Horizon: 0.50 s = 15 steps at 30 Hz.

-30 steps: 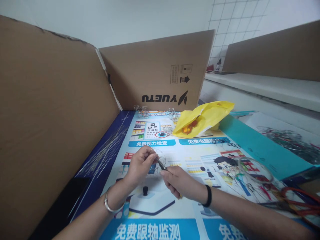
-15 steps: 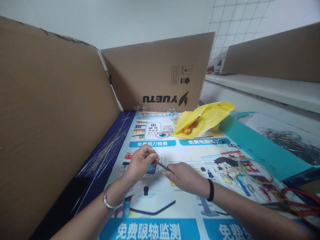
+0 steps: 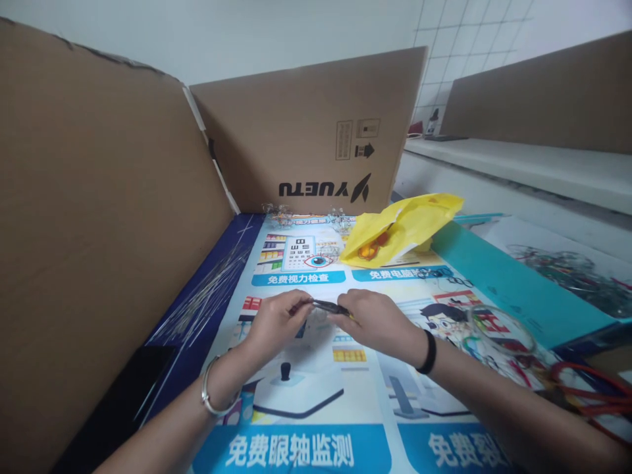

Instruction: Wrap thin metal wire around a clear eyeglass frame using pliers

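Note:
In the head view, my right hand [image 3: 372,319] is closed around a pair of dark needle-nose pliers [image 3: 326,306], whose jaws point left. At their tips, my left hand [image 3: 281,319] pinches something too small to make out, with thumb and forefinger pressed together. Both hands hover over the printed poster sheet [image 3: 296,401], close to each other. The pliers' handles are mostly covered by my right palm.
Straight thin wires [image 3: 202,296] lie at the left beside a black flat object [image 3: 113,415]. A yellow bag [image 3: 424,227] rests behind my hands. Tangled wire pieces [image 3: 567,273] and red-handled scissors [image 3: 592,388] are on the right. Cardboard panels [image 3: 296,131] stand around.
The pliers have gone from slanting to nearly level, as my right hand rose slightly and turned. My left hand stays pinched at their tips. The camera view shifted a little.

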Tool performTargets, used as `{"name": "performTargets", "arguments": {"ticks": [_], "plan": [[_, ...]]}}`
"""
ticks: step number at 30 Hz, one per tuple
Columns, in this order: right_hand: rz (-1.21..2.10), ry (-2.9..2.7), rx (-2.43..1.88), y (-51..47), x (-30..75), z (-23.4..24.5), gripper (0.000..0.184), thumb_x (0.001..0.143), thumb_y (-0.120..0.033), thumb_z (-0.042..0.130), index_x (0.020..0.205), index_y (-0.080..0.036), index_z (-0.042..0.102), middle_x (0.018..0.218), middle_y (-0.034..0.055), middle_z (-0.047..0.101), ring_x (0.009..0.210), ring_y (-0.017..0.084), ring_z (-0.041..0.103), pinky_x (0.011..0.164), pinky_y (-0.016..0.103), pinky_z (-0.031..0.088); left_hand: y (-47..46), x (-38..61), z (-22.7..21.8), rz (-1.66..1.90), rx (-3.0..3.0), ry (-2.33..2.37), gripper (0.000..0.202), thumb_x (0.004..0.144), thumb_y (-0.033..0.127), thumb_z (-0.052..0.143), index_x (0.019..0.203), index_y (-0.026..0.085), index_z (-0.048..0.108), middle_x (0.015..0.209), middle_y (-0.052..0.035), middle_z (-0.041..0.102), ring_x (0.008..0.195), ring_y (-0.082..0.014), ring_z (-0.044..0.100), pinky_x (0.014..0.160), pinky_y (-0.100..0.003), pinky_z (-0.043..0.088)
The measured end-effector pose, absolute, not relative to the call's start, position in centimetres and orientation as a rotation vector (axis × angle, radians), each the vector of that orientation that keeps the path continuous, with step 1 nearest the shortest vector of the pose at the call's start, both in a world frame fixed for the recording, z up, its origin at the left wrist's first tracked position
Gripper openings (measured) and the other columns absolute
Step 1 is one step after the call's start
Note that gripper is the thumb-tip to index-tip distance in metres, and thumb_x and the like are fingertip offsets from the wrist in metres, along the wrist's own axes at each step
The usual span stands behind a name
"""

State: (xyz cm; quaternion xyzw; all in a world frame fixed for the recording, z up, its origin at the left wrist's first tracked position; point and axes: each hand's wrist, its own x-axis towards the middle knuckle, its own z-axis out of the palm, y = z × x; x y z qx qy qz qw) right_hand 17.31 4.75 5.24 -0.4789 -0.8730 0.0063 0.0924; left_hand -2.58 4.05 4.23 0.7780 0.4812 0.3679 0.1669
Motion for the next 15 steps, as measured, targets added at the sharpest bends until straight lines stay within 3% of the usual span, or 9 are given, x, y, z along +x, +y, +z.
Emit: {"name": "performTargets", "arguments": {"ticks": [4, 8, 15], "plan": [[0.011, -2.587, -1.501, 4.5, 16.8, 4.9, 0.035, 0.086, -0.048, 0.039, 0.082, -0.020, 0.059, 0.077, 0.0041, 0.065, 0.070, 0.018, 0.060, 0.054, 0.025, 0.030, 4.4, -2.7, 4.0, 1.045, 2.042, 1.368, 0.010, 0.075, 0.026, 0.057, 0.080, 0.019, 0.064, 0.067, 0.0012, 0.064, 0.062, -0.0119, 0.057, 0.059, -0.023, 0.043], [-0.022, -2.512, -1.502, 5.0, 16.8, 3.8, 0.035, 0.087, -0.047, 0.037, 0.083, -0.019, 0.059, 0.078, 0.0035, 0.065, 0.070, 0.017, 0.060, 0.054, 0.025, 0.031, 5.3, -3.7, 4.3, 1.111, 1.691, 1.261, 0.025, 0.075, 0.033, 0.058, 0.094, 0.018, 0.060, 0.078, -0.0023, 0.066, 0.071, -0.0144, 0.061, 0.065, -0.025, 0.047], [-0.098, -2.370, -1.449, 6.9, 17.3, 0.6, 0.037, 0.089, -0.045, 0.035, 0.081, -0.016, 0.058, 0.078, 0.0046, 0.063, 0.073, 0.014, 0.057, 0.060, 0.024, 0.033, 8.0, -5.7, 2.7, 1.331, 1.567, 1.312, 0.019, 0.076, 0.032, 0.056, 0.084, 0.015, 0.061, 0.073, -0.0022, 0.063, 0.071, -0.0129, 0.056, 0.067, -0.024, 0.043]]}}
